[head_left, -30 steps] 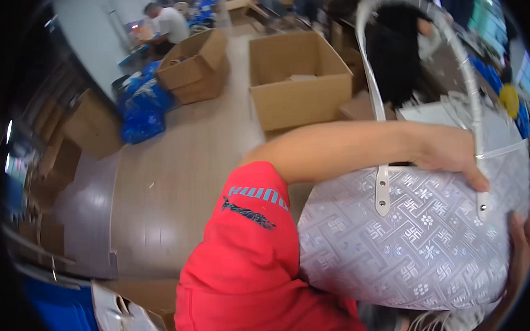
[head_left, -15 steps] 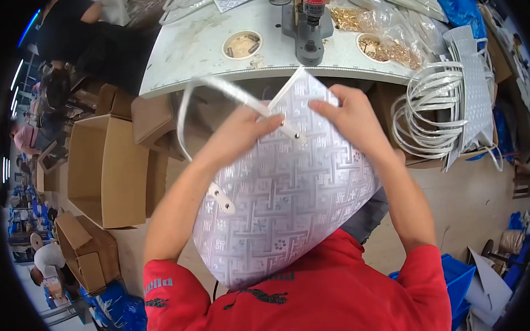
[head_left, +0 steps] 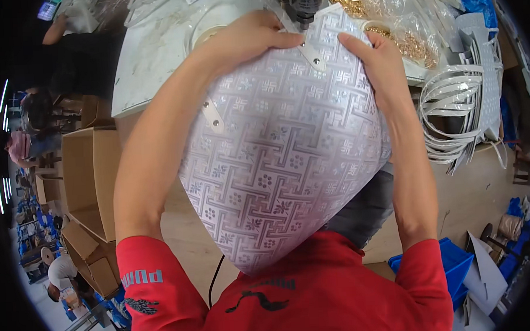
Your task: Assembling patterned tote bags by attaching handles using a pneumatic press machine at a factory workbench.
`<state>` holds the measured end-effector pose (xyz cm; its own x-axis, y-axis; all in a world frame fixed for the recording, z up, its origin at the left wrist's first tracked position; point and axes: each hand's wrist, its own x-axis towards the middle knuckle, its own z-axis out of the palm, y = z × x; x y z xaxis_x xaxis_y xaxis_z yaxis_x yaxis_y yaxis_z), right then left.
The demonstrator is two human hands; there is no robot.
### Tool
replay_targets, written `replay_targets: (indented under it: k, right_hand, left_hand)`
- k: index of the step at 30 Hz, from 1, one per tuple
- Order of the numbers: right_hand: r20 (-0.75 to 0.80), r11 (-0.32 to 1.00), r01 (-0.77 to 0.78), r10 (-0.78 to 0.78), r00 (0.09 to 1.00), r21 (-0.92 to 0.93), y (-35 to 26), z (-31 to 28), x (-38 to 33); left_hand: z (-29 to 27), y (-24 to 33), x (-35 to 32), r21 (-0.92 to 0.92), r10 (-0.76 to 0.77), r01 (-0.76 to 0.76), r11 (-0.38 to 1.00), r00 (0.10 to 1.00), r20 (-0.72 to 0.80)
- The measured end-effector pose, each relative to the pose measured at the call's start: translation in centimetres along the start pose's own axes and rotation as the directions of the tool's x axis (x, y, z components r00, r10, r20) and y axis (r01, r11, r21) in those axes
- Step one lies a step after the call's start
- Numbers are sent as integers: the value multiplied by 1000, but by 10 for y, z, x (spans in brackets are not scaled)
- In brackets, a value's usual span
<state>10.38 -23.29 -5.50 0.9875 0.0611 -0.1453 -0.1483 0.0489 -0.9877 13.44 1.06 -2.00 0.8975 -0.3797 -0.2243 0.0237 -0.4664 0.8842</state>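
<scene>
I pinch the patterned handbag (head_left: 288, 147) at its 12 o'clock edge, left hand (head_left: 245, 39) and right hand (head_left: 379, 63) grips pressed on it, aligning its strap tab (head_left: 311, 52) beneath the press head (head_left: 305, 1).

A single head-worn fisheye view looks steeply down over the person's chest, close to both arms. The patterned bag panel (head_left: 282, 147) fills the centre, near the lens. The pale work surface (head_left: 153, 46) lies at the top edge, and straight edges bend toward the dark round rim.
</scene>
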Motion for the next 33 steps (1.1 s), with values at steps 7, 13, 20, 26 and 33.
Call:
replay_targets:
  k: [7,13,20,26,33]
  right_hand:
    - [-21,999,26,-27,999,-45,3,-6,17]
    - [-39,995,65,-68,997,-77,9,-3,10]
    - [-84,983,120,-133,988,-142,13,-2,13]
    - [-99,963,176,-199,975,-206,24,-3,14]
    - [-99,956,167,-195,976,-241,26,-3,16]
  left_hand:
    - [-1,-11,20,62,24,-21,998,998,-50]
    - [-3,-16,21,46,-22,21,999,1000,10]
    - [-6,26,7,240,-135,137,961,991,-23]
    - [-5,6,8,327,-120,148,933,987,-106]
    - [-3,-8,8,167,-100,117,979,989,-111]
